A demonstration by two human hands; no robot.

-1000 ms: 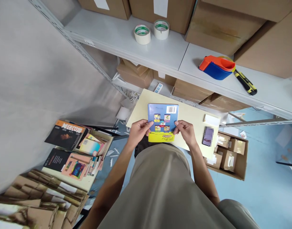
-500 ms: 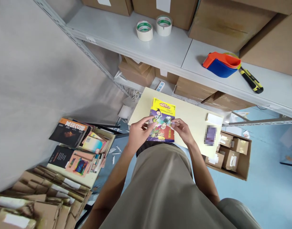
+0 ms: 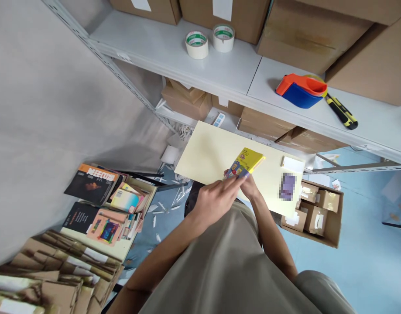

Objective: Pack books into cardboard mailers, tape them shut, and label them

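A yellow and purple book with cartoon figures on its cover is raised and tilted above a pale yellow tabletop. Its right edge shows the pages. My right hand grips the book from beneath at its lower right, with fingertips just showing at the left edge. Across the lower part of the cover lie the fingers of my left hand, close together and closed against the book; its thumb is hidden. A white box and a pixelated purple item lie at the table's right end.
Tape rolls, an orange and blue tape dispenser and a yellow-black utility knife rest on the shelf. Books and flattened cardboard are at left. A carton of small boxes stands at right.
The book has been lifted from the tabletop, moved right and turned at a slant, showing a different cover. My left hand has crossed rightward over its lower part; my right hand now supports it from beneath.
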